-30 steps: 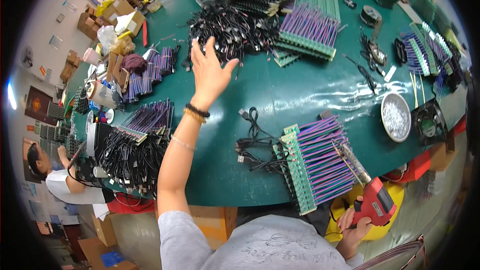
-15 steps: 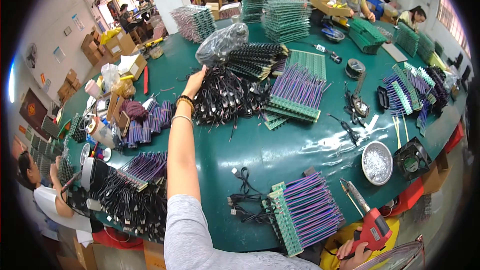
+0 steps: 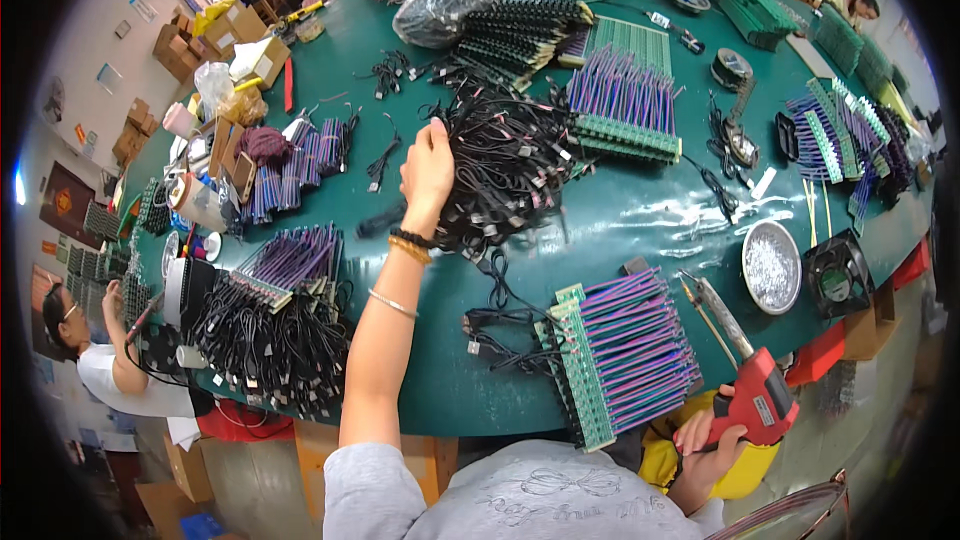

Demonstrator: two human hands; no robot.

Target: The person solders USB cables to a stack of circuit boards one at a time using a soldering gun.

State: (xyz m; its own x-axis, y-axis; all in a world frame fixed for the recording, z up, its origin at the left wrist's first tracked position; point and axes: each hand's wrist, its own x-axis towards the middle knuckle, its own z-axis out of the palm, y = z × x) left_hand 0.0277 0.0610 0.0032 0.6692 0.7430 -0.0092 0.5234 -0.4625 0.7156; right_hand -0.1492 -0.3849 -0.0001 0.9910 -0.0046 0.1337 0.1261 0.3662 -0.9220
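Note:
A large heap of black USB cables [image 3: 520, 165] lies on the green table in front of me. My left hand [image 3: 428, 170] is at its left edge, fingers curled around some of the cables; the fingertips are partly hidden in the heap. Low at the right, my right hand [image 3: 712, 440] grips a red soldering gun [image 3: 757, 405] by its handle, tip pointing up and left. Left of that tip lies a panel of green circuit boards [image 3: 585, 370] with rows of purple and blue wires. A few loose black cables [image 3: 500, 335] rest against the panel's left side.
A metal bowl of shiny bits [image 3: 771, 267] and a black fan [image 3: 838, 275] stand at the right. More wired boards [image 3: 625, 105] lie beyond the heap, near a grey plastic bag [image 3: 450, 2]. Another cable pile [image 3: 275, 340] sits left. Co-workers are around the table.
My left hand has come nearer and right, and the cable heap has shifted with it, leaving some loose cables behind. The right hand still holds the soldering gun. The view has tilted down.

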